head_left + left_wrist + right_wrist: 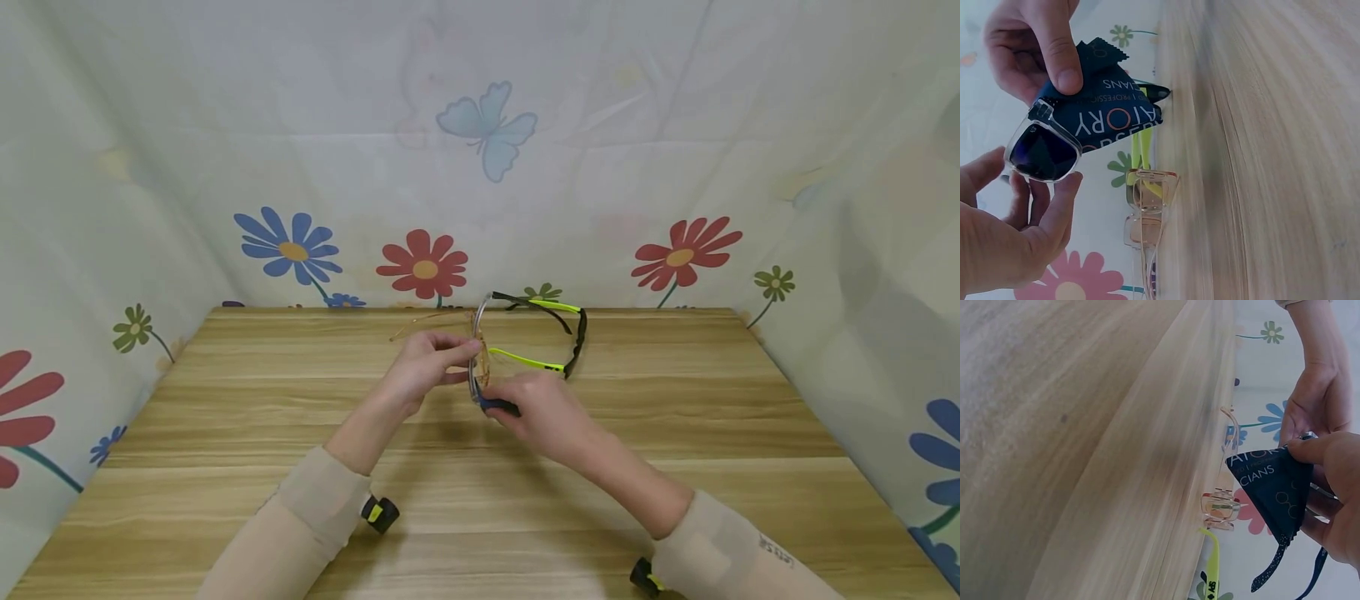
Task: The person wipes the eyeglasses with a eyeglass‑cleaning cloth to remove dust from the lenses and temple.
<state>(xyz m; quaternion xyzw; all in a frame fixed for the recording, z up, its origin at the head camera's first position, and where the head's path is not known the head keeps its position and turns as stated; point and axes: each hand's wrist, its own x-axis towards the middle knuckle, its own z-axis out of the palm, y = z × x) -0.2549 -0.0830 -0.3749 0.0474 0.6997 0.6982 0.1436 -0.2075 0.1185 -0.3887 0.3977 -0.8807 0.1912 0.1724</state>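
Clear-framed sunglasses with a dark blue lens are held up above the table. My left hand pinches the lens part between thumb and fingers. In my right hand is a dark blue cleaning cloth with white lettering and a zigzag edge. Its fingers grip the cloth by the frame's hinge corner, and in the left wrist view the cloth covers the temple near there. Dark speckled temple ends hang below the cloth in the right wrist view. The other lens is hidden.
Yellow-green and black sunglasses lie near the table's back edge. Pale peach, see-through glasses lie beside them, partly behind my hands in the head view. A flower-printed curtain rises behind the wooden table.
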